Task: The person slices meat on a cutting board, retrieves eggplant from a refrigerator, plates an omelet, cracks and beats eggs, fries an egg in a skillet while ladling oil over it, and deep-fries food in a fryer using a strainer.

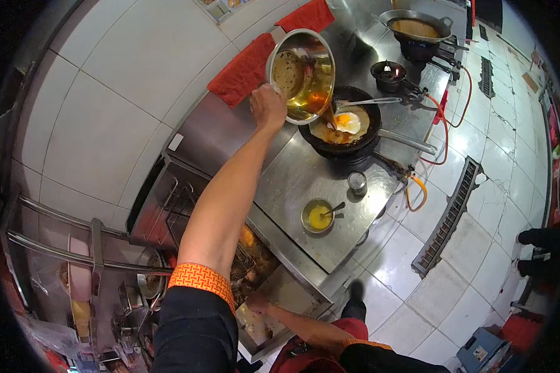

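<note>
My left hand [269,107] is closed on the rim of a steel mixing bowl [320,59], tilted over the wok pan [373,133]. Brown liquid runs from its lip into the pan. In the pan lie a fried egg [348,122] and a pale brown round layer; a utensil with a metal handle [379,101] rests across its rim. Low in the view, my right hand [258,303] is closed at the edge of the fryer tray [280,317], near a wire basket [246,264] with fried food. What its fingers hold, I cannot make out.
On the steel counter [286,186] stand a small bowl of yellow liquid [318,216] with a spoon and a metal shaker [357,182]. Beyond are a bare burner [389,71] and another wok [414,28]. Red towels [242,68] lie along the wall. Gas hoses [424,196] hang over the edge.
</note>
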`<action>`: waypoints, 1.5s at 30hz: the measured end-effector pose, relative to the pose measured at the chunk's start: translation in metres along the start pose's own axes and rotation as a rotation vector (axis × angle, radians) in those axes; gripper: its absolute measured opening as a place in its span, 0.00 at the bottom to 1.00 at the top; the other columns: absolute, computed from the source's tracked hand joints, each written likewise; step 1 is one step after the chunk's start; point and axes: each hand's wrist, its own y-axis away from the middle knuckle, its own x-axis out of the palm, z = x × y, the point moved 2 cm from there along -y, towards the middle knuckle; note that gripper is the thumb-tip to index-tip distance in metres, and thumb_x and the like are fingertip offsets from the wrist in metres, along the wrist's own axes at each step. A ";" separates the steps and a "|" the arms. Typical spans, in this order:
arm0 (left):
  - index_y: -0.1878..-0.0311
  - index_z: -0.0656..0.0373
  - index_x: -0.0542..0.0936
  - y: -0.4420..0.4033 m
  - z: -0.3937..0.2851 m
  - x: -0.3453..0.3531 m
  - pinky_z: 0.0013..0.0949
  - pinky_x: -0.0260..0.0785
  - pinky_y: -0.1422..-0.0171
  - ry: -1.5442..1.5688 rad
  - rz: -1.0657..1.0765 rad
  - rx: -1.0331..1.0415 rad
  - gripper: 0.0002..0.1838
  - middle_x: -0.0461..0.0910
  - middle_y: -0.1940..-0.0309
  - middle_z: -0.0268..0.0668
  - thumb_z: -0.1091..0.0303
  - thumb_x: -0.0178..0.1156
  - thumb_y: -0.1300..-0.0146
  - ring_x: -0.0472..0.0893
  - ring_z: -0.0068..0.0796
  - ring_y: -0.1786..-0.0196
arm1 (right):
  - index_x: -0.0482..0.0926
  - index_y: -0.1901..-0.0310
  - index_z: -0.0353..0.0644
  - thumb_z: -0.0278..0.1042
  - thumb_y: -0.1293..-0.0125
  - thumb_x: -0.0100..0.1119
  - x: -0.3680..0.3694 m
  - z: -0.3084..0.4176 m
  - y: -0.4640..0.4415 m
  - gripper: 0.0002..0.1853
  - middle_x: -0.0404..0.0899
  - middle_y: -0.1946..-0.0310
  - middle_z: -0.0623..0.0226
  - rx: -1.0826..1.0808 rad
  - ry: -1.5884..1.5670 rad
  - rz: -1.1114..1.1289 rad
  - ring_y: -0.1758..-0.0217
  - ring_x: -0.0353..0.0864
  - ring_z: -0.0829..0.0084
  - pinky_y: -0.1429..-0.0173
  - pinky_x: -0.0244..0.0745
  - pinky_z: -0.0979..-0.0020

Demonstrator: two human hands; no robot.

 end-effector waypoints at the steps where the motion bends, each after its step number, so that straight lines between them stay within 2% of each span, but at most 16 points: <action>1: 0.69 0.68 0.80 0.000 0.000 0.002 0.48 0.73 0.58 -0.003 -0.031 0.047 0.13 0.79 0.71 0.56 0.65 0.58 0.43 0.81 0.54 0.64 | 0.79 0.79 0.35 0.27 0.49 0.53 -0.002 0.000 0.001 0.08 0.72 0.88 0.63 0.001 -0.002 -0.005 0.86 0.69 0.64 0.79 0.69 0.62; 6: 0.71 0.68 0.79 -0.002 -0.002 0.006 0.48 0.73 0.59 -0.037 -0.072 0.257 0.12 0.79 0.72 0.53 0.66 0.57 0.43 0.80 0.53 0.65 | 0.79 0.78 0.34 0.27 0.45 0.51 0.003 -0.003 -0.003 0.10 0.71 0.88 0.64 -0.031 0.040 -0.043 0.89 0.66 0.67 0.83 0.64 0.62; 9: 0.70 0.67 0.78 -0.001 -0.009 0.004 0.46 0.73 0.59 -0.033 -0.104 0.360 0.11 0.79 0.69 0.52 0.67 0.57 0.43 0.80 0.52 0.63 | 0.79 0.80 0.34 0.28 0.48 0.53 0.003 -0.007 0.003 0.09 0.71 0.89 0.64 0.308 -0.626 -0.020 0.86 0.69 0.66 0.81 0.66 0.61; 11: 0.68 0.67 0.77 0.000 -0.010 0.001 0.44 0.73 0.59 -0.048 -0.112 0.406 0.10 0.78 0.67 0.51 0.68 0.58 0.44 0.80 0.51 0.62 | 0.79 0.82 0.34 0.28 0.50 0.54 -0.038 0.005 0.011 0.09 0.72 0.88 0.63 0.292 -0.642 0.142 0.83 0.72 0.66 0.79 0.69 0.62; 13: 0.65 0.68 0.76 -0.001 -0.012 -0.002 0.44 0.73 0.59 -0.069 -0.085 0.455 0.09 0.78 0.64 0.50 0.70 0.58 0.45 0.80 0.51 0.62 | 0.79 0.83 0.34 0.27 0.52 0.54 -0.087 0.020 0.019 0.08 0.73 0.88 0.61 -0.016 -0.035 0.268 0.80 0.75 0.65 0.77 0.70 0.62; 15: 0.63 0.68 0.76 -0.002 -0.013 -0.003 0.44 0.73 0.58 -0.085 -0.090 0.502 0.10 0.78 0.62 0.50 0.71 0.58 0.47 0.80 0.50 0.62 | 0.79 0.83 0.34 0.26 0.53 0.55 -0.047 0.005 0.010 0.07 0.75 0.86 0.61 -0.026 -0.105 0.199 0.78 0.76 0.64 0.76 0.71 0.63; 18: 0.63 0.67 0.75 -0.002 -0.014 -0.004 0.44 0.73 0.58 -0.087 -0.122 0.562 0.10 0.77 0.61 0.49 0.73 0.59 0.49 0.80 0.50 0.62 | 0.78 0.85 0.37 0.26 0.57 0.57 -0.022 0.008 0.011 0.05 0.76 0.86 0.59 0.034 -0.054 -0.229 0.77 0.76 0.62 0.75 0.71 0.62; 20: 0.64 0.66 0.75 -0.001 -0.018 -0.009 0.45 0.74 0.59 -0.073 -0.103 0.586 0.09 0.77 0.62 0.49 0.73 0.58 0.49 0.80 0.51 0.62 | 0.78 0.87 0.39 0.27 0.60 0.59 -0.030 0.010 0.014 0.05 0.76 0.85 0.59 0.046 -0.009 -0.284 0.77 0.76 0.61 0.73 0.72 0.61; 22: 0.64 0.66 0.75 -0.002 -0.019 -0.012 0.44 0.74 0.60 -0.102 -0.103 0.658 0.09 0.77 0.63 0.48 0.73 0.58 0.49 0.80 0.50 0.62 | 0.78 0.88 0.40 0.29 0.62 0.60 -0.053 0.012 0.016 0.04 0.76 0.84 0.59 -0.004 -0.028 0.007 0.77 0.76 0.61 0.72 0.72 0.61; 23: 0.65 0.66 0.75 0.001 -0.016 -0.011 0.43 0.75 0.60 -0.119 -0.091 0.689 0.09 0.77 0.63 0.48 0.73 0.58 0.49 0.80 0.50 0.62 | 0.78 0.87 0.41 0.30 0.63 0.59 -0.035 0.010 0.015 0.04 0.76 0.84 0.59 -0.004 -0.057 -0.225 0.77 0.77 0.60 0.72 0.73 0.61; 25: 0.64 0.65 0.75 0.001 -0.014 -0.006 0.43 0.75 0.61 -0.169 -0.084 0.669 0.09 0.77 0.63 0.47 0.73 0.58 0.49 0.80 0.51 0.64 | 0.79 0.86 0.40 0.30 0.62 0.58 -0.013 0.014 0.014 0.05 0.77 0.84 0.59 0.029 -0.112 -0.347 0.78 0.77 0.60 0.72 0.73 0.62; 30: 0.71 0.65 0.79 0.005 -0.012 0.001 0.40 0.77 0.65 -0.192 -0.149 0.721 0.06 0.79 0.65 0.49 0.76 0.53 0.49 0.82 0.46 0.68 | 0.81 0.75 0.33 0.29 0.47 0.53 -0.070 0.013 0.018 0.09 0.78 0.80 0.56 0.121 -0.156 0.192 0.76 0.79 0.63 0.70 0.76 0.61; 33: 0.57 0.64 0.73 -0.001 -0.004 0.017 0.26 0.74 0.57 -0.400 -0.079 0.619 0.10 0.79 0.58 0.48 0.68 0.48 0.36 0.82 0.37 0.72 | 0.81 0.74 0.34 0.29 0.47 0.53 0.041 -0.015 -0.011 0.09 0.79 0.76 0.55 0.057 0.039 0.012 0.72 0.80 0.61 0.69 0.76 0.60; 38: 0.61 0.67 0.73 0.007 -0.005 -0.001 0.27 0.73 0.63 -0.366 -0.092 0.727 0.08 0.78 0.60 0.50 0.72 0.49 0.38 0.82 0.36 0.72 | 0.82 0.74 0.35 0.29 0.49 0.54 -0.085 0.010 0.024 0.08 0.80 0.74 0.55 0.061 0.008 0.116 0.68 0.80 0.57 0.67 0.76 0.59; 42: 0.66 0.69 0.74 0.010 -0.002 -0.008 0.29 0.74 0.69 -0.353 -0.110 0.769 0.07 0.78 0.63 0.51 0.75 0.49 0.40 0.82 0.36 0.73 | 0.83 0.74 0.38 0.29 0.50 0.53 0.029 -0.009 -0.004 0.08 0.80 0.74 0.54 0.098 0.084 -0.008 0.70 0.80 0.58 0.67 0.76 0.59; 45: 0.70 0.70 0.74 0.013 -0.001 -0.010 0.30 0.74 0.73 -0.341 -0.127 0.796 0.07 0.79 0.66 0.52 0.77 0.49 0.41 0.82 0.36 0.74 | 0.83 0.75 0.39 0.29 0.53 0.54 -0.043 0.010 0.012 0.08 0.81 0.75 0.56 0.094 0.031 0.026 0.71 0.81 0.60 0.67 0.76 0.60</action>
